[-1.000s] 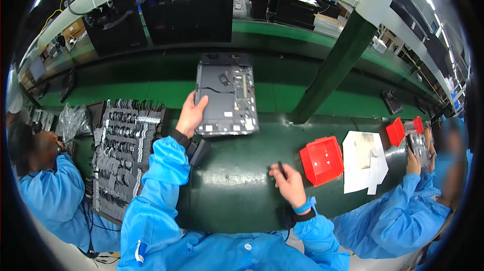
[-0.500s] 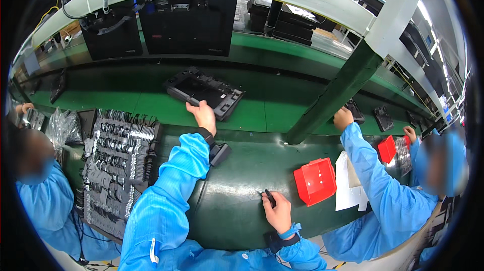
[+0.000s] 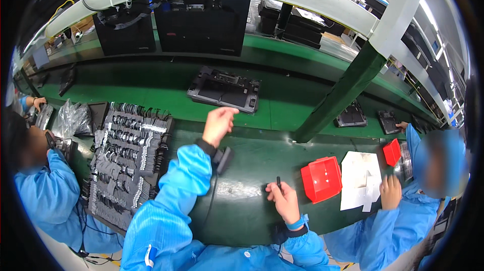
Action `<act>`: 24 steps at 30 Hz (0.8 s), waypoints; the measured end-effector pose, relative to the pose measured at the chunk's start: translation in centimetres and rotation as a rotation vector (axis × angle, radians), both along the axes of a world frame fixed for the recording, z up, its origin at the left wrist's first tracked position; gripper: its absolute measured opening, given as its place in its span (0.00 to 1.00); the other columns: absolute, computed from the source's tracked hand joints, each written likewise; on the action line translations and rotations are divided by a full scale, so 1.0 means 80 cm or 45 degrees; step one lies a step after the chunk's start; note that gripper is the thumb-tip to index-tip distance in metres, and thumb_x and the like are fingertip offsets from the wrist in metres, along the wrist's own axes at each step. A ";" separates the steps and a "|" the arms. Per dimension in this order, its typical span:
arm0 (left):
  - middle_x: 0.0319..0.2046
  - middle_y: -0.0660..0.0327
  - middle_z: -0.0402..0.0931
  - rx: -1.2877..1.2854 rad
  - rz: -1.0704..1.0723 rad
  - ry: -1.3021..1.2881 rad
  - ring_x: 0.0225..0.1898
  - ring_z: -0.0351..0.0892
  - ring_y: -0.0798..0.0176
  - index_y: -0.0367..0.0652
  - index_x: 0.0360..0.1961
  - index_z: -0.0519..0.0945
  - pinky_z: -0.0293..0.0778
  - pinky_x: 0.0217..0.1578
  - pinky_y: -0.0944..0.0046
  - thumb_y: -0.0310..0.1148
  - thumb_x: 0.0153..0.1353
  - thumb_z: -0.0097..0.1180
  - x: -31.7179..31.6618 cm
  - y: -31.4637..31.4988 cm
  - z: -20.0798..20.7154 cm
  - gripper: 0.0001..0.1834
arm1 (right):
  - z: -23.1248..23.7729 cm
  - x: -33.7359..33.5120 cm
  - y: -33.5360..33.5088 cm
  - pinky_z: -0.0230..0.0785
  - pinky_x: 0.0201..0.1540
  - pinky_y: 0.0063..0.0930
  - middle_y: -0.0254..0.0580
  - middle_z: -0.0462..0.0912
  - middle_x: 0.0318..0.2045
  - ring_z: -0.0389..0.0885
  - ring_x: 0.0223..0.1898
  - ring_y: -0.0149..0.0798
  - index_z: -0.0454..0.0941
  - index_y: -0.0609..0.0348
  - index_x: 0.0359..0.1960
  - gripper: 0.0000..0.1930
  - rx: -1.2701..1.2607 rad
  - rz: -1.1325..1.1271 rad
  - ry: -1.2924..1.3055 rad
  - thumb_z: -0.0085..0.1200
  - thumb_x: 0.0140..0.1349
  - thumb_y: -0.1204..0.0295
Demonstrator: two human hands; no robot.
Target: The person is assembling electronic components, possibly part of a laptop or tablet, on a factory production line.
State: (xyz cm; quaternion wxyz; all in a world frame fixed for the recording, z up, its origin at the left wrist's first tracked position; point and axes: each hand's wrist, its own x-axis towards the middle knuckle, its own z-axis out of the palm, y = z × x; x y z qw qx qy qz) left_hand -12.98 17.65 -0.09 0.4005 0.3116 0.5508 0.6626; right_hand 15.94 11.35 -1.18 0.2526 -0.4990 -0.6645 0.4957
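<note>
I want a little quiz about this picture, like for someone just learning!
1. True or false: the left hand grips the dark device tray on the green belt.
2. What colour is the bin near the right hand? A blue, B red, C yellow.
3. What does the right hand hold?

Key: 1 false, it hovers apart with nothing in it. 2 B. 3 a small dark tool.
</note>
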 end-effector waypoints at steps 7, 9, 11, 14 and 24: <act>0.17 0.70 0.66 -0.012 -0.217 -0.413 0.14 0.60 0.79 0.38 0.41 0.78 0.56 0.12 0.76 0.32 0.68 0.47 0.112 -0.089 -0.039 0.10 | -0.007 -0.079 0.050 0.66 0.32 0.18 0.31 0.79 0.26 0.75 0.29 0.25 0.80 0.63 0.35 0.14 -0.207 -0.014 0.593 0.45 0.69 0.66; 0.17 0.70 0.66 0.022 -0.259 -0.306 0.14 0.61 0.79 0.38 0.41 0.76 0.55 0.12 0.76 0.31 0.68 0.47 0.116 -0.092 -0.052 0.09 | -0.029 -0.097 0.058 0.65 0.30 0.18 0.31 0.77 0.23 0.74 0.26 0.25 0.80 0.64 0.33 0.13 0.163 0.011 0.628 0.47 0.68 0.67; 0.17 0.69 0.67 0.007 -0.260 -0.261 0.14 0.62 0.78 0.38 0.42 0.76 0.56 0.12 0.75 0.31 0.69 0.46 0.120 -0.092 -0.061 0.09 | -0.041 -0.104 0.062 0.63 0.25 0.19 0.31 0.76 0.20 0.71 0.22 0.23 0.78 0.64 0.30 0.12 0.488 0.024 0.498 0.48 0.67 0.69; 0.20 0.68 0.69 -0.066 -0.433 0.020 0.16 0.66 0.76 0.37 0.49 0.70 0.64 0.15 0.73 0.32 0.70 0.44 0.117 -0.089 -0.059 0.11 | -0.051 -0.107 0.069 0.61 0.23 0.19 0.29 0.75 0.19 0.69 0.21 0.22 0.77 0.64 0.29 0.12 0.420 0.018 0.511 0.47 0.68 0.69; 0.32 0.64 0.73 0.077 -0.538 -0.001 0.32 0.75 0.72 0.35 0.51 0.67 0.76 0.31 0.70 0.26 0.63 0.54 0.108 -0.086 -0.077 0.17 | -0.051 -0.104 0.077 0.62 0.24 0.19 0.28 0.74 0.19 0.68 0.24 0.19 0.76 0.64 0.29 0.14 0.107 0.003 0.493 0.51 0.67 0.65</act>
